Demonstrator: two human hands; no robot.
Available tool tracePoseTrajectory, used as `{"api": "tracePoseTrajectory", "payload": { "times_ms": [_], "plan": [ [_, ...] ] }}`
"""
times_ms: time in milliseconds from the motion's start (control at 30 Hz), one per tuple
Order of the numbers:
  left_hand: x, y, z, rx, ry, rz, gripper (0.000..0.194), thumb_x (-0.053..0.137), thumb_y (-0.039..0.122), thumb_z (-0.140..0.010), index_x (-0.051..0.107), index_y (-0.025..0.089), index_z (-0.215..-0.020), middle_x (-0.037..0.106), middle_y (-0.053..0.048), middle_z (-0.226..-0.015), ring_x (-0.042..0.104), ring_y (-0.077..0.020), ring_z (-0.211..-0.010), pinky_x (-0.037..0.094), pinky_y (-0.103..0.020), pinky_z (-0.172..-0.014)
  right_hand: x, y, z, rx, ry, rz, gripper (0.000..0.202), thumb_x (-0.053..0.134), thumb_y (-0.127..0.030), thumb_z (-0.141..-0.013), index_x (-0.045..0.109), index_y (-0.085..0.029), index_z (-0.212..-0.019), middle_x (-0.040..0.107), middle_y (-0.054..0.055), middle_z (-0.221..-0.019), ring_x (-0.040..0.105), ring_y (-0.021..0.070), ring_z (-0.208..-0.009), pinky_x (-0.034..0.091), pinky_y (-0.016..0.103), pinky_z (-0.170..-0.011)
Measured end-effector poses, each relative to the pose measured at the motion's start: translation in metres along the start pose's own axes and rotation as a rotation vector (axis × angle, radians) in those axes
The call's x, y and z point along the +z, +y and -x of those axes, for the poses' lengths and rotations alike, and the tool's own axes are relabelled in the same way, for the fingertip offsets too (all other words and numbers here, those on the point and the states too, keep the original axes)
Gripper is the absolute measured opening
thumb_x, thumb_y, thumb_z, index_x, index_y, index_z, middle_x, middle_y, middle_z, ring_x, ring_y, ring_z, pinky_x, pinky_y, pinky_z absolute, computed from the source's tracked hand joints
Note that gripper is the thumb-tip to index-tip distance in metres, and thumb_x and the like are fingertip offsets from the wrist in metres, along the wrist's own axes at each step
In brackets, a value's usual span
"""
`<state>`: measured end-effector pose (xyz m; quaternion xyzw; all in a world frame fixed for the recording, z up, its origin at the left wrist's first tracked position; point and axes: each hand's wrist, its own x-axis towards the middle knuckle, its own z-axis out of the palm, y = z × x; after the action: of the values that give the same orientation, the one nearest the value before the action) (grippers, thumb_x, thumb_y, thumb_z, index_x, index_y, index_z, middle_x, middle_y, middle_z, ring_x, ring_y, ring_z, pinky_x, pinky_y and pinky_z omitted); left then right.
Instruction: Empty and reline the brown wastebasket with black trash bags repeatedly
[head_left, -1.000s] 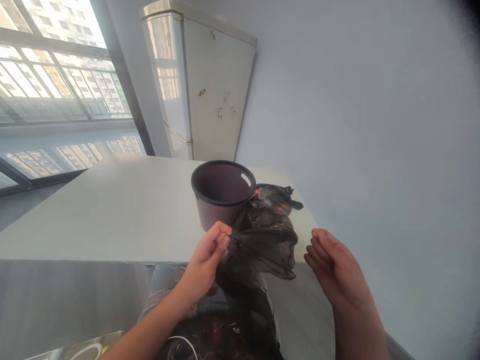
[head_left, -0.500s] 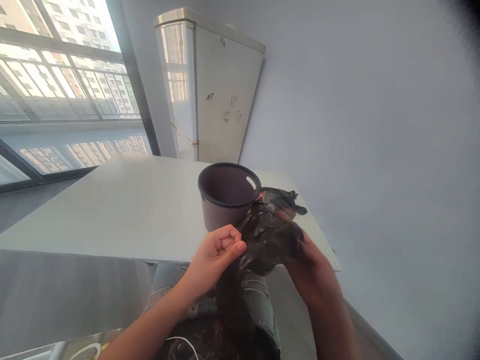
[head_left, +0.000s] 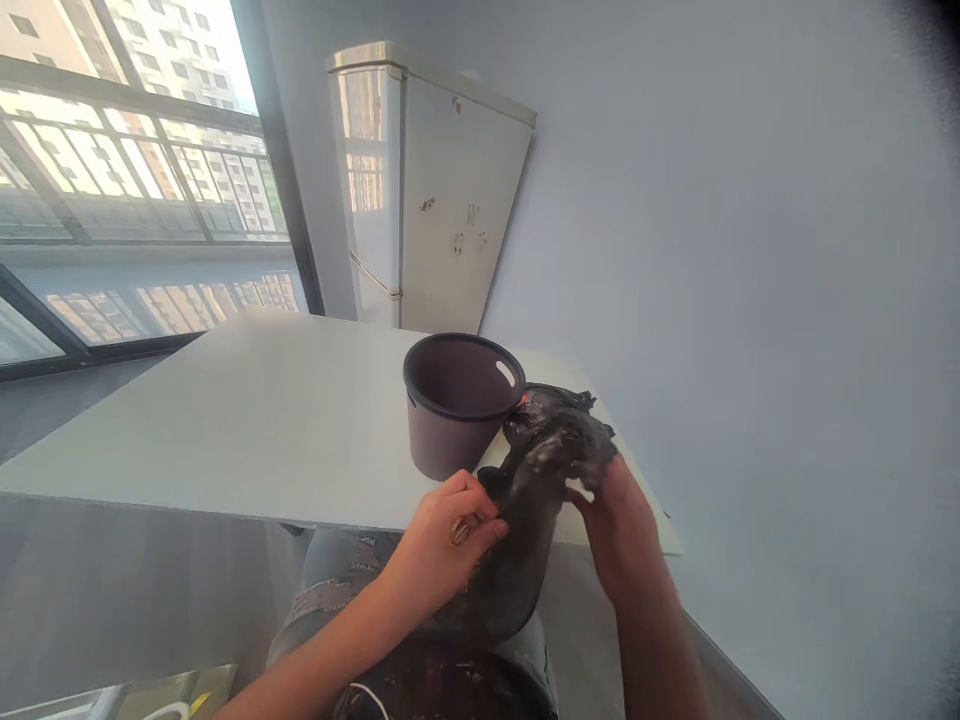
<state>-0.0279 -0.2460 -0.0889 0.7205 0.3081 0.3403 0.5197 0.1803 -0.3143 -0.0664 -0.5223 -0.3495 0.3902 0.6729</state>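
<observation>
A thin black plastic bag (head_left: 525,540) hangs between my two hands, over my lap and the table's near edge. My left hand (head_left: 454,535) pinches its left edge with thumb and curled fingers. On the other side my right hand (head_left: 619,510) is closed on the bunched upper part, its fingertips partly hidden by the plastic. Just beyond stands a purple-brown trash bin (head_left: 454,440), upright, with a dark rim and a handle slot. More crumpled black plastic (head_left: 551,400) lies on the table right of the bin, partly behind the bag.
The white table (head_left: 300,420) stretches ahead and left. Behind it a white fridge (head_left: 457,200) stands against the grey wall (head_left: 712,250). Large windows (head_left: 142,190) are at left. A white cord (head_left: 371,695) crosses near my lap, by a tray-like object (head_left: 150,695) at lower left.
The bag has gone from a bunched heap to a longer hanging sheet. My right hand has risen slightly, and my left has shifted a little right. The camera view has tilted slightly.
</observation>
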Motion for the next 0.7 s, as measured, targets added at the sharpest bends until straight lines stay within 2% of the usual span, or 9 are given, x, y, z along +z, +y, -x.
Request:
{"api": "tracePoseTrajectory", "payload": {
  "times_ms": [67, 133, 233, 333, 433, 533, 600, 700],
  "plan": [
    [0.001, -0.002, -0.001, -0.045, 0.041, 0.037, 0.023, 0.070, 0.031, -0.087, 0.061, 0.017, -0.071, 0.059, -0.002, -0.083, 0.052, -0.0128, -0.070, 0.041, -0.025, -0.063, 0.006, 0.011, 0.020, 0.048, -0.052, 0.047, 0.066, 0.079, -0.068, -0.082, 0.065, -0.032, -0.136, 0.072, 0.011, -0.131, 0.069, 0.0310, -0.112, 0.059, 0.041, -0.084],
    [0.003, -0.004, -0.001, -0.098, 0.029, 0.057, 0.026, 0.074, 0.034, -0.084, 0.059, 0.017, -0.071, 0.057, 0.000, -0.077, 0.050, -0.0118, -0.066, 0.038, -0.024, -0.060, 0.010, 0.021, 0.033, 0.123, -0.097, 0.075, 0.069, 0.090, -0.059, -0.075, 0.066, -0.029, -0.132, 0.076, 0.011, -0.119, 0.070, 0.0301, -0.106, 0.058, 0.041, -0.087],
    [0.004, -0.004, -0.001, -0.166, -0.009, 0.106, 0.029, 0.075, 0.038, -0.082, 0.057, 0.018, -0.072, 0.051, 0.003, -0.068, 0.046, -0.0111, -0.062, 0.035, -0.023, -0.059, 0.011, 0.027, 0.034, 0.143, 0.007, 0.058, 0.057, 0.094, -0.044, -0.075, 0.068, -0.026, -0.123, 0.077, 0.005, -0.092, 0.070, 0.0230, -0.089, 0.055, 0.035, -0.083],
    [0.001, -0.003, -0.001, -0.225, -0.035, 0.189, 0.036, 0.075, 0.042, -0.083, 0.051, 0.019, -0.072, 0.041, 0.007, -0.062, 0.037, -0.0092, -0.059, 0.028, -0.022, -0.057, 0.007, 0.020, 0.024, 0.125, 0.033, -0.047, 0.046, 0.092, -0.042, -0.077, 0.070, -0.024, -0.112, 0.072, 0.001, -0.081, 0.064, 0.0171, -0.078, 0.052, 0.029, -0.074],
    [-0.005, -0.007, -0.001, -0.209, -0.045, 0.279, 0.043, 0.078, 0.046, -0.082, 0.046, 0.019, -0.072, 0.037, 0.007, -0.064, 0.031, -0.0082, -0.060, 0.023, -0.022, -0.056, 0.001, 0.008, 0.019, 0.153, -0.010, -0.098, 0.037, 0.092, -0.040, -0.078, 0.070, -0.024, -0.104, 0.067, 0.000, -0.080, 0.063, 0.0161, -0.078, 0.053, 0.027, -0.074],
    [-0.010, -0.010, -0.002, -0.191, -0.043, 0.374, 0.045, 0.077, 0.050, -0.086, 0.044, 0.020, -0.076, 0.039, 0.007, -0.066, 0.030, -0.0077, -0.060, 0.023, -0.021, -0.056, -0.003, 0.005, 0.019, 0.184, 0.015, -0.135, 0.031, 0.088, -0.043, -0.082, 0.070, -0.024, -0.099, 0.066, 0.001, -0.085, 0.065, 0.0188, -0.084, 0.056, 0.031, -0.078],
    [-0.011, -0.009, -0.002, -0.181, 0.000, 0.372, 0.046, 0.080, 0.048, -0.084, 0.045, 0.020, -0.078, 0.039, 0.007, -0.067, 0.032, -0.0076, -0.061, 0.024, -0.021, -0.056, -0.002, 0.010, 0.023, 0.159, 0.024, -0.123, 0.033, 0.083, -0.050, -0.085, 0.072, -0.026, -0.104, 0.069, 0.004, -0.092, 0.067, 0.0225, -0.093, 0.058, 0.035, -0.082],
    [-0.007, -0.004, -0.001, -0.138, -0.007, 0.316, 0.048, 0.088, 0.044, -0.075, 0.047, 0.019, -0.076, 0.044, 0.006, -0.069, 0.039, -0.0088, -0.064, 0.031, -0.021, -0.058, 0.007, 0.024, 0.032, 0.129, -0.131, 0.031, 0.048, 0.086, -0.052, -0.082, 0.074, -0.025, -0.120, 0.075, 0.008, -0.106, 0.068, 0.0286, -0.106, 0.059, 0.041, -0.091]
  ]
}}
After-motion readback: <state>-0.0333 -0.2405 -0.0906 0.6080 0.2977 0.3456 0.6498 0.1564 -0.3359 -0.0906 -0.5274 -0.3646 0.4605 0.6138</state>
